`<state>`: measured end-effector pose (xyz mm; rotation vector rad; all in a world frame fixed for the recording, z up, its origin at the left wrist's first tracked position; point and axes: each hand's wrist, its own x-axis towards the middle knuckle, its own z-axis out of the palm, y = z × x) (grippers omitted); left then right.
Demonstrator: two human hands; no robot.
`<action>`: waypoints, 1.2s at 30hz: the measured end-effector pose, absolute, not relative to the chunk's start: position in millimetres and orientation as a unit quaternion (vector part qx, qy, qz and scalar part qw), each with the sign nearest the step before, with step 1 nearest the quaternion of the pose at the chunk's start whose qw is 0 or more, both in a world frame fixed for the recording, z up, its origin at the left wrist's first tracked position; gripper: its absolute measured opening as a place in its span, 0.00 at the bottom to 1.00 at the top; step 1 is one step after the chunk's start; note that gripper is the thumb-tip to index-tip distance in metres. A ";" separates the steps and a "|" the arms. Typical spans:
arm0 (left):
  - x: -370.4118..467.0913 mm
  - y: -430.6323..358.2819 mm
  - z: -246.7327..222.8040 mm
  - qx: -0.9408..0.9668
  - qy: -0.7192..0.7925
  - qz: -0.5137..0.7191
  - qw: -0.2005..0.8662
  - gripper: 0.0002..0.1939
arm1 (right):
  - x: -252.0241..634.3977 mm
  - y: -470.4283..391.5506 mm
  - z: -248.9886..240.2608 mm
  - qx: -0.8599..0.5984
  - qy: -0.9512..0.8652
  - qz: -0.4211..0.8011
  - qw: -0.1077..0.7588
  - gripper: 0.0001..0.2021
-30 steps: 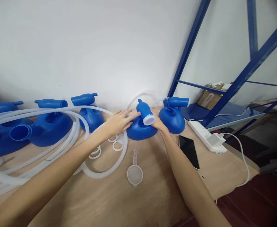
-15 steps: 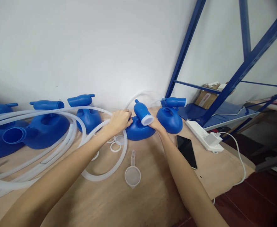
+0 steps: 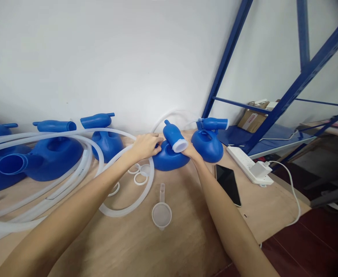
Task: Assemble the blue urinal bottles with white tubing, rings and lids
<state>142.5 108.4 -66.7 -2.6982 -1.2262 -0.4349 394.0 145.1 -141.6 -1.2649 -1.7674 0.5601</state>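
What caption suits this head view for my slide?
Left grip and right grip at a blue plastic bottle, white tubing and a phone nearby.

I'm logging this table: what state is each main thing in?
Left hand: curled by blue jug
Right hand: partly hidden behind top piece
Blue jug between them: upright
Top piece: tilted
Tubing: loosely coiled
Handled disc: flat
Rings: lying loose
Phone: screen dark
Charger: plugged into power strip

Tubing (image 3: 82, 171) (broad loops) crowds the left hand (image 3: 148, 146); near tabletop (image 3: 148, 252) offers room.
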 end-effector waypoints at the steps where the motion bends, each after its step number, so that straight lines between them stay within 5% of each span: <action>1: 141.4 109.7 -67.0 -0.903 -0.399 -0.142 0.075 0.10 | 394.2 144.9 -141.5 -0.508 -0.710 0.224 0.433 0.32; 10: 142.5 115.6 -68.0 -0.925 -0.340 -0.136 0.102 0.09 | 397.4 150.8 -149.0 -0.503 -0.721 0.214 0.425 0.34; 19: 124.8 108.1 -87.6 -0.911 -0.335 -0.192 0.145 0.21 | 394.8 152.1 -151.8 -0.511 -0.718 0.200 0.429 0.32; 32: 124.2 97.4 -80.0 -0.878 -0.388 -0.226 0.165 0.12 | 383.0 152.8 -150.8 -0.493 -0.734 0.171 0.435 0.27; 36: 122.6 63.1 -67.6 -0.876 -0.394 -0.245 0.133 0.18 | 381.4 155.0 -151.1 -0.499 -0.728 0.165 0.441 0.26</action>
